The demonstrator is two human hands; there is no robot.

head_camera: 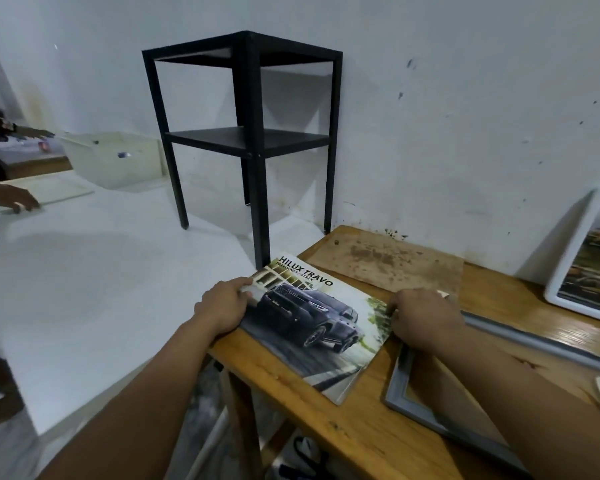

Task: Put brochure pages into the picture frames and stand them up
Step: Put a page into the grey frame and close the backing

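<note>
Two hands held the brochure, which lay flat on the wooden desk. The left hand pinched its far left edge, fingers curled. The right hand gripped the right edge. A grey frame lay flat just beside it, under the right arm — a white frame with a picture leaned on the wall. A page could rip crooked if one hand pulled too hard — or the brochure could slide off the desk edge.
</note>
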